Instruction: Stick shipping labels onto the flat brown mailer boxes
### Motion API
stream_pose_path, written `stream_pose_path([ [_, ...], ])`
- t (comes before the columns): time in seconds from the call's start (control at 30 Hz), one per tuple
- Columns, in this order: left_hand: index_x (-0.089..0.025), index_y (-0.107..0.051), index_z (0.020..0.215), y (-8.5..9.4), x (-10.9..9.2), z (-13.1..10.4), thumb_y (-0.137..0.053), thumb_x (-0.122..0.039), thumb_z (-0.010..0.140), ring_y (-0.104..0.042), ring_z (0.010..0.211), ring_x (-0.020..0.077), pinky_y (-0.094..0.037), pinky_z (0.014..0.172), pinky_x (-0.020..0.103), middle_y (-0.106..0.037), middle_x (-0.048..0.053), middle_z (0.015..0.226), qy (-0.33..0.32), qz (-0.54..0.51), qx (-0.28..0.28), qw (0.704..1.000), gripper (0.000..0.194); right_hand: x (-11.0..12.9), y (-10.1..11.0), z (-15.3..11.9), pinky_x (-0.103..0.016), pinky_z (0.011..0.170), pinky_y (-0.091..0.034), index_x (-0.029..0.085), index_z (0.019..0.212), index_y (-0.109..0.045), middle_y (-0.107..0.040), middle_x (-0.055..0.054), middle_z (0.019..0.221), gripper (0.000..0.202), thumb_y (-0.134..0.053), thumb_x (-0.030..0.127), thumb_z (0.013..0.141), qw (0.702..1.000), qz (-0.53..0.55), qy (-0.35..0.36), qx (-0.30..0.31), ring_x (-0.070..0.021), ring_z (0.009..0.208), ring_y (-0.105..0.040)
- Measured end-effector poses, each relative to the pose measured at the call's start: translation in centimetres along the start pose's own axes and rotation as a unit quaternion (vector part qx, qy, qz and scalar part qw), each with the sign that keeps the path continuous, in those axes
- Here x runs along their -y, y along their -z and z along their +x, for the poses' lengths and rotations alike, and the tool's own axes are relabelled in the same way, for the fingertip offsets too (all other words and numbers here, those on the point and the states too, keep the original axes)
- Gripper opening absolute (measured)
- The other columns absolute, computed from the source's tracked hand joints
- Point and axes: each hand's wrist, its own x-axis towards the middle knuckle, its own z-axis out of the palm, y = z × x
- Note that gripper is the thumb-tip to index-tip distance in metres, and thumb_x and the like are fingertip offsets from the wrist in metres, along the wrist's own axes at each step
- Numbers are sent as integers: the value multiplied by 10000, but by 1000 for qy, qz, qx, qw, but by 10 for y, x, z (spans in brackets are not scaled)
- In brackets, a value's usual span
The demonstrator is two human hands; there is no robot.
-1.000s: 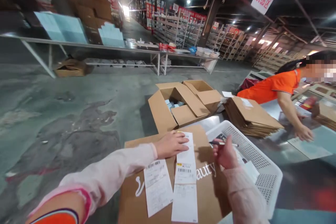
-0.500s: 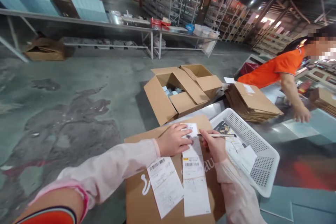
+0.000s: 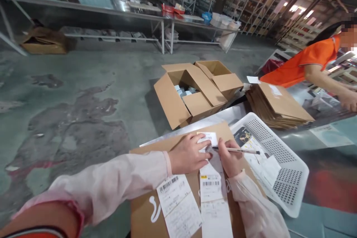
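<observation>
A brown cardboard box (image 3: 143, 227) lies in front of me with printed paper labels on its top. My left hand (image 3: 188, 154) rests with fingers outstretched on the far label (image 3: 209, 139), pressing it flat against the box. Pinched in my right hand (image 3: 231, 159) is a slim pen (image 3: 247, 151), its tip at that label beside my left fingertips. Closer to me, a barcoded label (image 3: 180, 206) lies slightly turned on the cardboard. Beside it, a long label (image 3: 215, 212) with a yellow mark runs toward me. The writing under the pen is too small to read.
To the right stands a white perforated basket (image 3: 302, 189) holding papers. Behind it are stacked flat cartons (image 3: 281, 108); open cardboard boxes (image 3: 170, 100) stand beyond the metal table edge. A co-worker in an orange shirt (image 3: 301, 63) leans at the right. A long table (image 3: 139, 16) crosses the background.
My view has shifted slightly, so the box and basket sit a little differently. The pen has moved down slightly on the label. The co-worker's hand has moved away to the right.
</observation>
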Motion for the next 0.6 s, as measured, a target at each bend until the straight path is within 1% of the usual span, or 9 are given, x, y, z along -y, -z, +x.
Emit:
stream_pose_path([
  [0.13,-276,-687,980,0,1,0,-523,-370,896,-437,1234,315,-347,976,492,-593,45,1259,2,1,7,1000,207,-11,-7,-4,-266,467,-389,238,478,-401,-468,14,455,418,-491,436,835,999,4,-31,8,-124,428,-479],
  [0.27,-274,-688,972,-1,0,0,-518,-373,898,-438,1232,316,-348,979,491,-601,49,1249,0,2,3,1000,210,-15,-9,-5,-254,461,-381,236,479,-419,-465,21,446,413,-484,413,846,1000,4,-21,18,-118,415,-477],
  [0.33,-273,-689,972,-1,0,1,-519,-372,898,-437,1231,316,-354,971,489,-599,49,1258,-2,5,5,1000,210,-13,-7,-4,-235,444,-371,233,479,-449,-453,29,438,392,-493,369,844,1000,-11,7,16,-108,408,-458],
  [0.4,-276,-690,985,0,-1,1,-522,-371,896,-436,1230,317,-356,965,490,-593,48,1276,-2,7,9,1000,213,-10,-5,-2,-215,427,-367,229,492,-502,-452,41,446,372,-494,337,848,998,-35,48,1,-97,411,-436],
  [0.5,-285,-691,1006,0,-1,1,-524,-374,895,-433,1233,320,-358,963,494,-592,50,1281,0,7,13,1000,220,-10,-3,-2,-197,399,-361,222,495,-542,-440,55,441,403,-458,341,871,995,-49,79,-25,-85,398,-388],
  [0.53,-287,-690,1010,0,-1,1,-523,-376,895,-432,1235,320,-360,961,493,-592,51,1280,0,6,14,1000,222,-11,-3,-1,-196,401,-361,214,502,-557,-444,51,441,411,-445,337,878,995,-52,85,-22,-86,396,-385],
  [0.6,-288,-689,1008,0,-1,1,-519,-376,896,-431,1237,322,-362,960,494,-592,50,1279,0,6,13,1000,222,-15,-2,-1,-205,425,-360,190,560,-612,-478,26,459,382,-434,313,876,989,-79,122,3,-95,414,-407],
])
